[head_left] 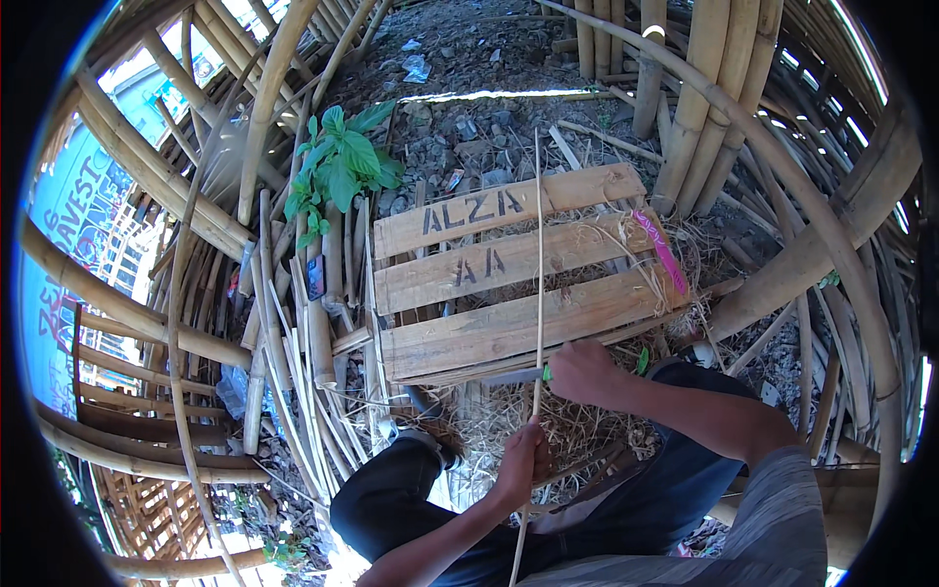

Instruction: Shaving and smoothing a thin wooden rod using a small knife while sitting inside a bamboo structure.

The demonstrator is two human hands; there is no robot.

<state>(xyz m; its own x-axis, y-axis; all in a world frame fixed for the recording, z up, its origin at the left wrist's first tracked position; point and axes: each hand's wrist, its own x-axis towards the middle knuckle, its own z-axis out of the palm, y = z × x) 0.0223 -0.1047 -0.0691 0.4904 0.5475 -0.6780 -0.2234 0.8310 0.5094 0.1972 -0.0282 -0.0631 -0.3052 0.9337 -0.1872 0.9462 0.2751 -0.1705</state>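
Note:
My left hand [520, 458] is closed around a long thin bamboo strip [539, 264], which runs from near my lap up across the wooden crate. Just above it, my right hand [583, 373] grips the green handle of a knife [509, 377]. The knife's blade points left and crosses the strip; whether it touches the strip, I cannot tell. Beyond both hands lies the slatted wooden crate [489, 328], its pale boards stencilled with dark letters. A pink-handled or pink-wrapped narrow object [661, 251] lies on the crate's right end.
Bamboo poles [719, 98] stand at the right, and a bent pole [782, 161] arches past them. Split bamboo pieces [284, 362] lie to the left. A leafy green plant [342, 161] grows behind these. Straw shavings [577, 430] cover the ground between my legs.

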